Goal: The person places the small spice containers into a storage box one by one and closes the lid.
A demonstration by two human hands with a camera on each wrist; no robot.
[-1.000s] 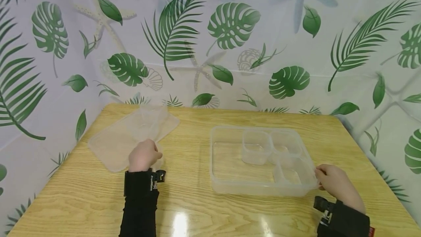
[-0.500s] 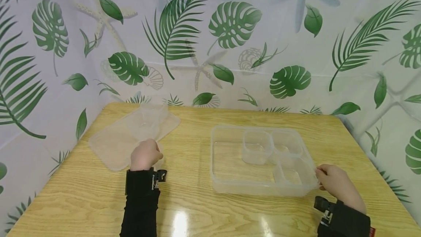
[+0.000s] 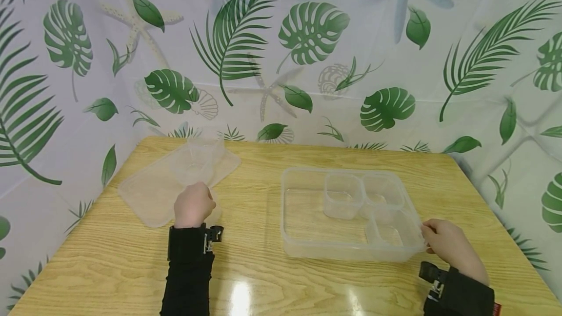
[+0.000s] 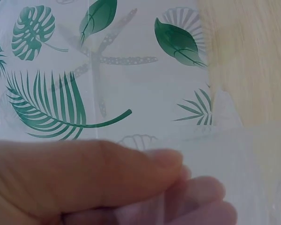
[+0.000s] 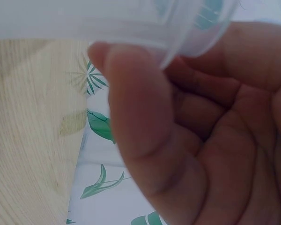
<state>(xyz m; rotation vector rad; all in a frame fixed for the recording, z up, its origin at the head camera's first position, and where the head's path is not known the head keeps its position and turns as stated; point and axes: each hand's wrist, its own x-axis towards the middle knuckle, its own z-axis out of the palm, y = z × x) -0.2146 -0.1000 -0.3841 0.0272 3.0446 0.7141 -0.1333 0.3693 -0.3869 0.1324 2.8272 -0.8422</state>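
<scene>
A large clear plastic container (image 3: pixel 307 250) stands on the table right of the middle, with three small clear square boxes inside, one of them a near-left box (image 3: pixel 344 211). My right hand (image 3: pixel 450 245) pinches the container's right rim; the right wrist view has the thumb (image 5: pixel 138 98) under the clear plastic edge and fingers on the other side. On the left, my left hand (image 3: pixel 193 205) pinches the edge of a thin clear plastic piece (image 4: pixel 225 159) between thumb and fingers. The hand hides much of that piece in the head view.
A flat translucent lid (image 3: pixel 145 194) lies on the table's far left. Over it shows a small clear plastic box (image 3: pixel 193 162), faint against the lid. A patterned leaf cloth (image 3: pixel 307 111) hangs right behind the table's far edge.
My left hand has risen very slightly, and more of the clear plastic shows at its right side. My right hand and the large container stay in place.
</scene>
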